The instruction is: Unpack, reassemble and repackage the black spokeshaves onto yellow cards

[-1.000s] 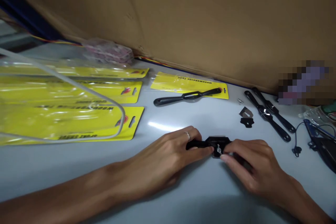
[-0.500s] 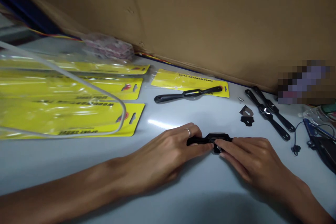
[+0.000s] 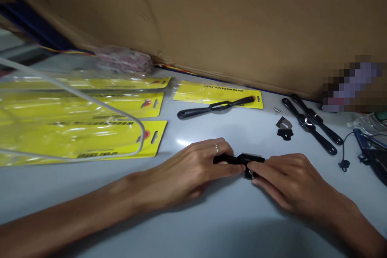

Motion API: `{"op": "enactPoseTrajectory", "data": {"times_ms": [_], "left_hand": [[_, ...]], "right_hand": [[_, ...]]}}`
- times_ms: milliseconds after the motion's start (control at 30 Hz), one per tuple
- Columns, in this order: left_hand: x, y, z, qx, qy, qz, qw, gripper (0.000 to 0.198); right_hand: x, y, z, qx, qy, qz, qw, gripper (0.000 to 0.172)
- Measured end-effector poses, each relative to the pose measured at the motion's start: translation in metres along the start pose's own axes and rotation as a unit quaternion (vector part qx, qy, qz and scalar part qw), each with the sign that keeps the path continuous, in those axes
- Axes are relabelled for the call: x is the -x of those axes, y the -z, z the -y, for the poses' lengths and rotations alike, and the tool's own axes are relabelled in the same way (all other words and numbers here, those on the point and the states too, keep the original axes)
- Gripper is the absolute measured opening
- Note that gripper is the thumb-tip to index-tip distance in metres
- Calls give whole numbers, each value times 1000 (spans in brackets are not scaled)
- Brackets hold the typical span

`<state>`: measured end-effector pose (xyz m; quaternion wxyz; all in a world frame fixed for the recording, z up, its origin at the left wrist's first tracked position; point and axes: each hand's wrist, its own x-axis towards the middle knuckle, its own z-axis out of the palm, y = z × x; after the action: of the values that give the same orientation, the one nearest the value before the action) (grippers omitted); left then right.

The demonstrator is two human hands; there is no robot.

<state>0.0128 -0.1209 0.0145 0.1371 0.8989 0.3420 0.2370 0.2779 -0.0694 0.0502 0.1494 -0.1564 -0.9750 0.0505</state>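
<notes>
A black spokeshave (image 3: pixel 249 157) lies across the front of the table, held between both hands. My left hand (image 3: pixel 201 165) is closed round its left handle, the thumb pressed at the middle body. My right hand (image 3: pixel 292 179) pinches the right side of the body, fingertips on the small parts at its centre; the right handle is hidden under the fingers. A thin blade edge shows along the body's far side. Behind the right hand lie a loose blade (image 3: pixel 283 123) and a black cap plate (image 3: pixel 285 134), with small screws (image 3: pixel 276 110) beyond them.
Another spokeshave body (image 3: pixel 220 106) rests partly on a yellow package card (image 3: pixel 193 91). Two more spokeshaves (image 3: pixel 320 137) lie at the right, near a corded dark object (image 3: pixel 375 165). Yellow blister packs (image 3: pixel 161 129) and a white wire loop (image 3: pixel 102 100) occupy the left. Cardboard (image 3: pixel 211 20) stands behind.
The camera view has shifted slightly. Both hands stay on the spokeshave in nearly the same grip, with only slight movement of the fingers at its middle.
</notes>
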Motion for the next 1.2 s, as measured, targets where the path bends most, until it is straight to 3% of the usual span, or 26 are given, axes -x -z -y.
{"op": "enactPoseTrajectory", "data": {"times_ms": [167, 367, 533, 633, 833, 967, 1200], "left_hand": [[-1, 1, -3, -9, 9, -5, 1000, 67], [-1, -1, -16, 38, 130, -45, 990, 32], [0, -5, -19, 25, 153, -35, 987, 31], [-2, -6, -18, -14, 151, -26, 988, 19], [-11, -3, -14, -150, 89, 12, 985, 44], [-13, 0, -11, -148, 64, 28, 987, 49], [-9, 0, -8, -95, 84, 37, 991, 51]], "right_hand": [[3, 6, -5, -32, -62, -23, 997, 17], [8, 8, -10, 92, -88, 54, 990, 16], [10, 1, -10, 78, -87, 59, 991, 11], [10, -3, -10, 74, -77, 50, 993, 13], [9, -7, -9, 64, -59, 33, 996, 35], [8, -8, -8, 54, -59, 28, 996, 39], [7, -6, -6, 51, -63, 30, 996, 41]]}}
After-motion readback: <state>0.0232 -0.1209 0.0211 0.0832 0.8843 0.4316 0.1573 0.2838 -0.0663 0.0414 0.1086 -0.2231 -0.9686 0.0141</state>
